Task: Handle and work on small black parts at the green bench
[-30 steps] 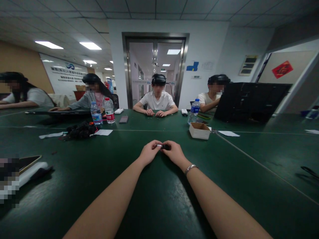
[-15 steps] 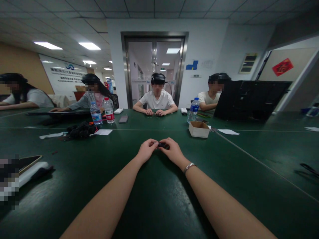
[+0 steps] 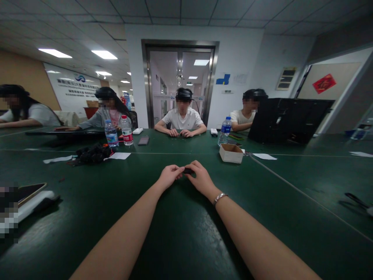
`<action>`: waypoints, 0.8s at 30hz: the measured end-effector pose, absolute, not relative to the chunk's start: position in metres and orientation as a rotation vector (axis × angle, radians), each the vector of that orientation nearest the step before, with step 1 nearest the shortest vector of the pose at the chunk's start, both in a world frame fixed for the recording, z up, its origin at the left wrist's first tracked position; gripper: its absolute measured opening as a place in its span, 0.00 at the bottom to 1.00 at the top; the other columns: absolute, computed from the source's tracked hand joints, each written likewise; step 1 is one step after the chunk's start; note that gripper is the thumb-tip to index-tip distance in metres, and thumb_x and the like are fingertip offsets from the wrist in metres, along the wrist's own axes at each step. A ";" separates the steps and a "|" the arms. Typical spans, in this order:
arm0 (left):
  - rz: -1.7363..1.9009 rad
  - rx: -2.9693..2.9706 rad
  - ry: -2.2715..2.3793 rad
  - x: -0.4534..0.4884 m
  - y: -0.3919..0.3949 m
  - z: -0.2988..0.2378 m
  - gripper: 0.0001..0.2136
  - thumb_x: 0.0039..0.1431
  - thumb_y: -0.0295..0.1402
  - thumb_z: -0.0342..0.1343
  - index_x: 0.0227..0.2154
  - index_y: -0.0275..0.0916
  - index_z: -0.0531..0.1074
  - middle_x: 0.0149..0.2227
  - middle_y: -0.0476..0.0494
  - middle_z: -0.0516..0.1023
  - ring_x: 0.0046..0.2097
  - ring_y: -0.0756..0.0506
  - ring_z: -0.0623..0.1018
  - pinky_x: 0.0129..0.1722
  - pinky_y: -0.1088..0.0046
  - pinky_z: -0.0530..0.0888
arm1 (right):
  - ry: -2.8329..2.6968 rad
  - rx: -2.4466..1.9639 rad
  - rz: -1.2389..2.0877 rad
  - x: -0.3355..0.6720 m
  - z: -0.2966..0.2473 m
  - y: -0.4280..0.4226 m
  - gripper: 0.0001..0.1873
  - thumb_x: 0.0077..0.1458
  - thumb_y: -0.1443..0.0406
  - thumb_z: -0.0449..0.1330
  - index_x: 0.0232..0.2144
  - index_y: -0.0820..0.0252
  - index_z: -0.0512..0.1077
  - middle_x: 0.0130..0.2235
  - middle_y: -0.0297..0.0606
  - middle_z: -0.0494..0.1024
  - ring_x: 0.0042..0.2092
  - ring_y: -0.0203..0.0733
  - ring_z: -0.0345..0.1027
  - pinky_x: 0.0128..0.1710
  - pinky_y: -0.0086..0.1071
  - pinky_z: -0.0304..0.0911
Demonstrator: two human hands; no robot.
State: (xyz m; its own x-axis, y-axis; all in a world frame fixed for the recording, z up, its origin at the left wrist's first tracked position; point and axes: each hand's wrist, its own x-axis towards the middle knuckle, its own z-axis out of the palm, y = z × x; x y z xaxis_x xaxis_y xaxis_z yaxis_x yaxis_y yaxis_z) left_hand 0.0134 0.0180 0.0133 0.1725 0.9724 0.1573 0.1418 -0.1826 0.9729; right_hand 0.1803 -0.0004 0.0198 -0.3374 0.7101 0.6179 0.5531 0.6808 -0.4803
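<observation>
Two hands, ours, are meeting above the green table (image 3: 116, 194), pinching one small dark object (image 3: 188, 171) between them. Our left hand (image 3: 169, 177) is curling nearly closed, its thumb and fingertips pressing together on the object's left end and hiding it. Our right hand (image 3: 201, 177), a silver bracelet (image 3: 220, 198) circling its wrist, is arching more loosely and gripping the right end. We are probably holding opposite ends so that one hand can steady while the other works; whether the piece is touching the tabletop, we cannot tell.

Farther out, an open box (image 3: 231, 154) is sitting beyond our right hand, likely within reach for loose things, with a blue-labelled bottle (image 3: 225, 131) standing just behind it. Toward the left, a black tangled bundle (image 3: 93, 153) is lying beside a white paper (image 3: 120, 156), and two more bottles (image 3: 119, 132) are standing behind.

The dark tabletop is reflecting a dull sheen under ceiling lights (image 3: 104, 55). Across from us, a co-worker (image 3: 184, 116) in white is resting both hands on the table before glass doors (image 3: 180, 74), while others are sitting on either side.
</observation>
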 end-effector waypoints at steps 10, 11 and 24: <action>1.230 1.510 1.005 0.014 0.016 0.011 0.14 0.45 0.40 0.60 0.31 0.35 0.72 0.26 0.49 0.74 0.29 0.51 0.71 0.32 0.74 0.66 | -1.731 -1.045 0.666 0.181 0.012 0.012 0.17 0.42 0.64 0.65 0.38 0.59 0.71 0.33 0.33 0.72 0.32 0.34 0.65 0.33 0.30 0.63; 1.237 1.513 0.993 0.014 0.016 0.011 0.13 0.45 0.39 0.61 0.32 0.35 0.73 0.28 0.48 0.75 0.31 0.50 0.72 0.34 0.74 0.67 | -1.691 -1.043 0.775 0.181 0.011 0.015 0.17 0.41 0.63 0.65 0.36 0.60 0.71 0.31 0.32 0.72 0.30 0.34 0.65 0.32 0.30 0.63; 1.231 1.506 0.971 0.013 0.012 0.015 0.14 0.46 0.35 0.62 0.37 0.36 0.74 0.37 0.42 0.78 0.39 0.47 0.76 0.42 0.69 0.71 | -1.322 -0.958 1.311 0.187 0.008 0.025 0.19 0.42 0.56 0.67 0.33 0.64 0.71 0.25 0.37 0.76 0.23 0.31 0.68 0.24 0.25 0.64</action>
